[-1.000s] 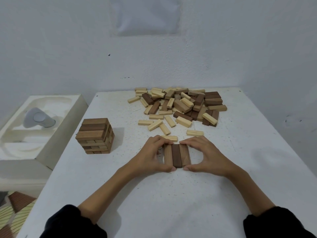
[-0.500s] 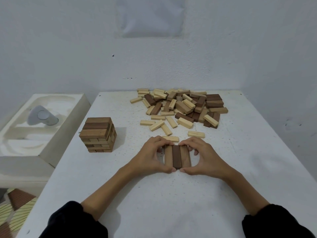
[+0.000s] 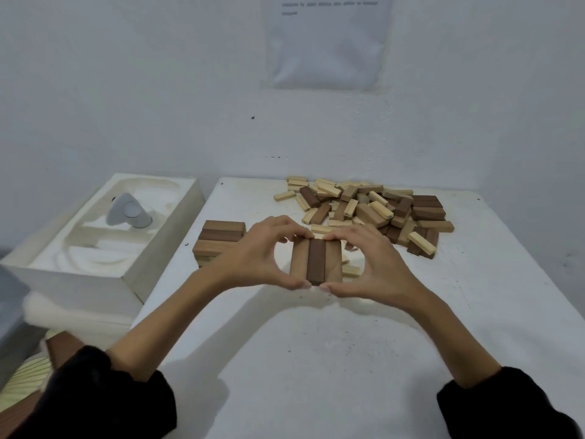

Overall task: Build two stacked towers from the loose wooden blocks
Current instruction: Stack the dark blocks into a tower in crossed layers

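Three blocks side by side, two light with a dark one between, form a row (image 3: pixel 316 263) held above the white table (image 3: pixel 316 359). My left hand (image 3: pixel 262 251) grips its left side, thumb at the near end and fingers at the far end. My right hand (image 3: pixel 376 264) grips the right side the same way. A short stacked tower (image 3: pixel 218 240) of mixed brown blocks stands to the left, partly hidden behind my left hand. The pile of loose blocks (image 3: pixel 373 210) lies at the back of the table.
A white moulded tray (image 3: pixel 104 236) with a grey object (image 3: pixel 128 212) in it sits off the table's left edge. White walls close the back and right. A sheet of paper (image 3: pixel 326 42) hangs on the back wall.
Both hands have lifted the three-block row off the table and carried it up and slightly away from me. The camera has tilted upward.
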